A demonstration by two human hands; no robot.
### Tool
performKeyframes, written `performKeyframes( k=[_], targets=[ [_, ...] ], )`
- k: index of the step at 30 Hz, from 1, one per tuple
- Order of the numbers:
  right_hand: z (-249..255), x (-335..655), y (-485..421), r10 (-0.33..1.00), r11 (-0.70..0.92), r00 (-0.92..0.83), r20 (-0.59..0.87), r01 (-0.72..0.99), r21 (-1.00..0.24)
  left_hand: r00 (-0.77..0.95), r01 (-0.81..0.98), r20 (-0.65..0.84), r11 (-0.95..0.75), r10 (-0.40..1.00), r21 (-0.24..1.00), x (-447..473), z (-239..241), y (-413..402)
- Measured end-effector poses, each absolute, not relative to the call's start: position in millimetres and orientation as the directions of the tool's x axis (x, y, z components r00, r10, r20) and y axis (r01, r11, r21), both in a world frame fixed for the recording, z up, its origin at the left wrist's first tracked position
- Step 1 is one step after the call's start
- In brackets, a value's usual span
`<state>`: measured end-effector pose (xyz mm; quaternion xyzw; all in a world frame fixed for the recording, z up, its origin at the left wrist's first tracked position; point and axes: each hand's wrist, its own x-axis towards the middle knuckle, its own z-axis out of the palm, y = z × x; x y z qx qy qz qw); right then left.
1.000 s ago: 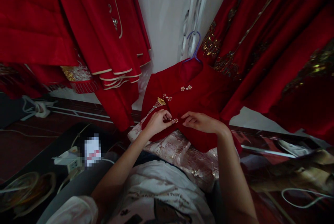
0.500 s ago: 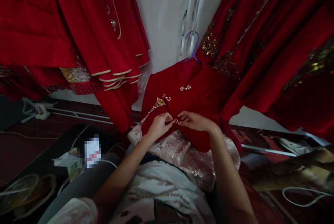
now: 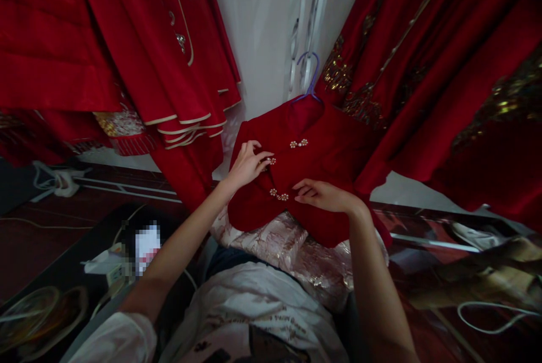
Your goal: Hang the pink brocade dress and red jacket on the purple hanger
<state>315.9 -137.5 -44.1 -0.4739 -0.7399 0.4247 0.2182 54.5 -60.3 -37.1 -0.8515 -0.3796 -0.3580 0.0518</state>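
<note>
A small red jacket (image 3: 322, 148) on a purple hanger (image 3: 310, 75) lies spread in front of me, over pale gold patterned fabric (image 3: 296, 250). It fastens with pearl clasps: an upper clasp (image 3: 298, 143), a middle clasp (image 3: 271, 161) and a lower clasp (image 3: 279, 195). My left hand (image 3: 248, 163) rests on the jacket at the middle clasp, fingertips pinched around it and covering the gold fan ornament. My right hand (image 3: 322, 195) lies on the cloth just right of the lower clasp, fingers curled and pressing the fabric.
Red garments with gold trim hang at the left (image 3: 127, 58) and right (image 3: 432, 69), with a white wall (image 3: 262, 24) between. A white power strip and cables (image 3: 105, 264) lie at the lower left; more cable (image 3: 491, 318) at the lower right.
My left hand has left the lower clasp and moved up to the middle clasp, covering the gold fan ornament. The lower clasp now lies in plain sight. My right hand stays beside it.
</note>
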Motion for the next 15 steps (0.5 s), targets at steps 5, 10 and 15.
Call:
performKeyframes(
  k=[5,10,15],
  targets=[
    [-44,320,-138,0.886,0.243,-0.463,-0.031,0.520,-0.819,0.649,0.560,0.563,-0.822,0.512,0.102,50,-24,-43],
    [-41,321,-138,0.874,0.223,-0.480,-0.077,0.536,-0.814,0.749,0.414,0.495,-0.894,0.441,0.170,50,-11,-34],
    [-40,323,-138,0.882,0.221,-0.466,-0.072,0.545,-0.809,0.802,0.410,0.422,-0.903,0.423,0.126,53,-8,-26]
  ],
)
